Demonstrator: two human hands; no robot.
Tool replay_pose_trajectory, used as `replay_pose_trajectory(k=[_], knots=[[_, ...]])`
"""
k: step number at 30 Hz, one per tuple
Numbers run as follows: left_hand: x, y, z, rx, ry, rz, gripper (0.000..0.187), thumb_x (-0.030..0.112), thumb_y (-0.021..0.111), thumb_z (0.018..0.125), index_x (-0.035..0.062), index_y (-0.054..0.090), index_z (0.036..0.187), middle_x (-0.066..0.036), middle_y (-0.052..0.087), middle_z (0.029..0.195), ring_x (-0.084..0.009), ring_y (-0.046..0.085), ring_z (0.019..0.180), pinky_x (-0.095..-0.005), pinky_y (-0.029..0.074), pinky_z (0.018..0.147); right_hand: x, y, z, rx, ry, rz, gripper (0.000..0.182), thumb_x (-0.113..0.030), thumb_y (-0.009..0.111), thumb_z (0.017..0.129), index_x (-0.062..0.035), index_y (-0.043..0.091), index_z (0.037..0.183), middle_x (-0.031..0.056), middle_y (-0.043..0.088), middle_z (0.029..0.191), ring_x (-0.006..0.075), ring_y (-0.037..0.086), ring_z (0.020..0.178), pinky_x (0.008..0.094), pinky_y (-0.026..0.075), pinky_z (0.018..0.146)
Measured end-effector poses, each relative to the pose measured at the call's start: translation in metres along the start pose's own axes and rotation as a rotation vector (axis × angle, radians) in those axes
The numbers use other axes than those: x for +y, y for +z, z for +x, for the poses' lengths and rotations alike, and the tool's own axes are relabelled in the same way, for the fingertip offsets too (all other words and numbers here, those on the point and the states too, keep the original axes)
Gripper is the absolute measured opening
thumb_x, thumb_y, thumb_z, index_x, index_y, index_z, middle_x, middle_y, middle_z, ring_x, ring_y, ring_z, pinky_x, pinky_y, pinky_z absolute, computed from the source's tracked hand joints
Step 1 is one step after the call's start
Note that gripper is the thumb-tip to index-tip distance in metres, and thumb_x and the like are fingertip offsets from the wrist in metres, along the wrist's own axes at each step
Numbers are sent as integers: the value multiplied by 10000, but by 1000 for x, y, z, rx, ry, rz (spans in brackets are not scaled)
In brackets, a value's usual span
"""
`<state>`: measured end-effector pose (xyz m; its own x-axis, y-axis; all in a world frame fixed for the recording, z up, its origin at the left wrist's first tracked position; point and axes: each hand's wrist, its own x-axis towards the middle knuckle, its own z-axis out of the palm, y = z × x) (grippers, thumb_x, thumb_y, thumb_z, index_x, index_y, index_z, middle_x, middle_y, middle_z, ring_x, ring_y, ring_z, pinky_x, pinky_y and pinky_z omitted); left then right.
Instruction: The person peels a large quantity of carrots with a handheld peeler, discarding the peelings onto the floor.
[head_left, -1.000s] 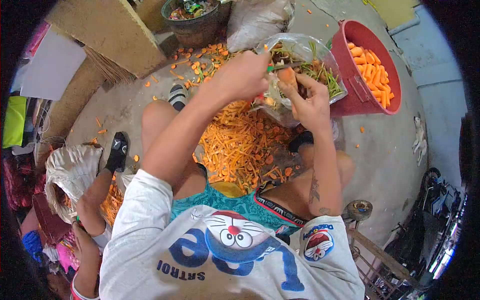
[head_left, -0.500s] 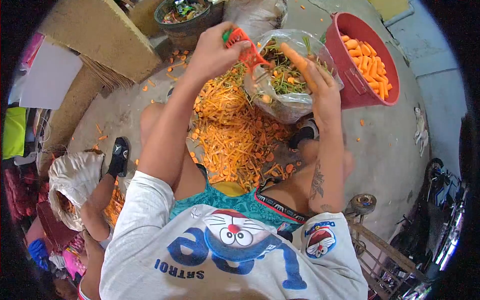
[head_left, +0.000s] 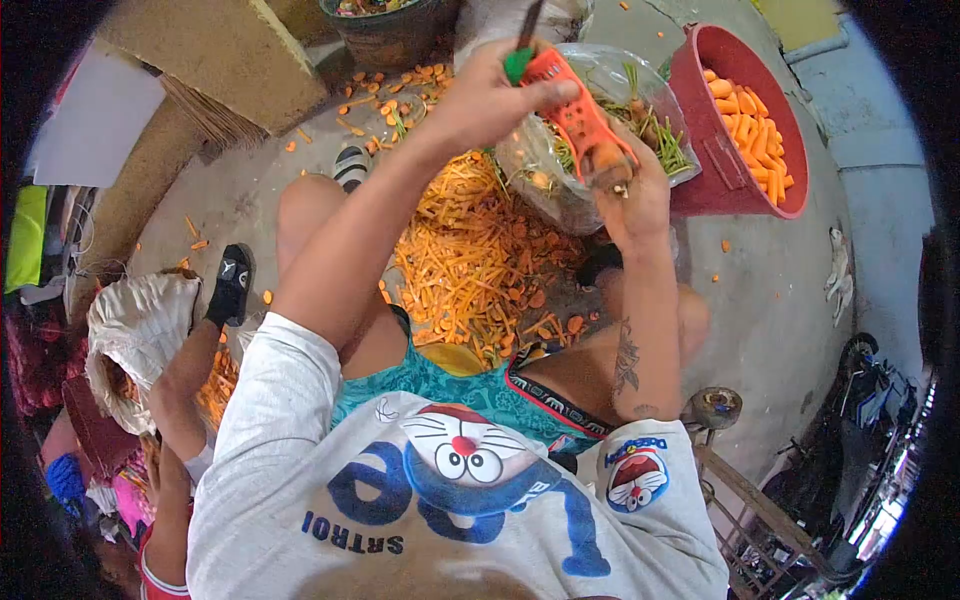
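My left hand (head_left: pixel 485 105) is closed around a red plastic peeler (head_left: pixel 572 98) with holes in its body. A green piece (head_left: pixel 517 66) with a dark blade-like strip sticks up from the same fist. In my right hand (head_left: pixel 642 205) is a carrot (head_left: pixel 610 160), its stem end turned toward me and partly covered by the peeler. Both hands are above a clear plastic bag (head_left: pixel 560 205) of carrot tops and trimmings. Below, between my legs, lies a heap of orange carrot peelings (head_left: pixel 465 255).
A red tub (head_left: pixel 735 180) of peeled carrots leans at the right. Beyond my hands stands a dark bucket (head_left: pixel 385 35) of waste. Another person's leg and black shoe (head_left: pixel 232 285) are at left, by a white sack (head_left: pixel 140 325). A cat-like animal (head_left: pixel 840 265) lies by the wall.
The carrot has been turned from pointing up and away to stem end toward me. The peeler has moved right and toward me, onto the carrot.
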<state>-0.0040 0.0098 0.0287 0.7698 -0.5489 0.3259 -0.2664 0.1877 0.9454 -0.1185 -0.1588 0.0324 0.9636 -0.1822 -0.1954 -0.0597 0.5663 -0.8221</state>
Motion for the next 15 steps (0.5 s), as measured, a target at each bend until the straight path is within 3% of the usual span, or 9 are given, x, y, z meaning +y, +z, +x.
replay_pose_trajectory(k=[3,5,6,7,9,11,12,13,15], knots=[[-4,10,-1,-19,128,-27,237,239,807,895,56,672,964,45,626,734,-58,591,671,-254,504,632,3,0,-6,20,-30,-46,421,-256,467,1056,24,575,1350,99,670,1137,176,628,938,312,482,769],[-6,-4,10,234,264,167,221,217,804,895,51,673,961,30,649,759,-76,626,719,-262,529,684,2,-4,-8,3,-27,-38,431,-253,468,1054,36,566,1358,110,672,1159,189,637,958,321,501,805],[-6,-24,17,294,234,297,223,200,815,879,52,675,972,32,667,805,-73,621,734,-264,525,685,-1,-5,-8,-60,-8,-19,432,-255,471,1049,36,574,1351,119,670,1194,202,645,996,331,512,845],[5,-41,21,320,51,285,93,57,695,944,0,623,958,-56,710,819,-139,688,699,-306,547,622,-3,-7,-7,-124,9,1,434,-258,473,1045,36,582,1344,129,668,1229,216,654,1034,341,523,885],[15,-45,19,520,-48,11,112,88,716,945,17,629,938,-45,698,805,-144,678,684,-312,542,609,-1,-29,0,-153,10,21,441,-252,479,1042,44,573,1355,136,660,1255,222,653,1069,352,523,926],[-10,-19,7,318,42,202,215,169,825,859,56,680,971,38,666,799,-77,623,738,-267,526,689,-6,-27,0,-178,-3,44,449,-246,484,1039,51,564,1366,143,651,1282,228,653,1105,363,523,967],[7,10,-5,230,163,72,225,177,843,845,65,685,960,43,657,757,-72,618,721,-267,521,671,-9,-10,-8,-99,-49,-15,464,-245,484,1039,58,544,1385,140,650,1275,223,653,1102,362,521,971],[7,11,-3,227,162,69,225,177,843,845,65,685,960,43,657,757,-72,618,721,-267,521,671,-12,-1,-12,-21,-93,-77,480,-244,485,1040,66,524,1404,137,650,1268,218,653,1099,360,519,975],[4,14,-3,202,281,59,230,199,846,846,69,692,957,39,667,754,-67,618,709,-271,520,655,-11,-10,-15,-107,-74,-29,489,-224,486,1038,77,500,1423,143,649,1264,220,655,1116,366,522,987]])
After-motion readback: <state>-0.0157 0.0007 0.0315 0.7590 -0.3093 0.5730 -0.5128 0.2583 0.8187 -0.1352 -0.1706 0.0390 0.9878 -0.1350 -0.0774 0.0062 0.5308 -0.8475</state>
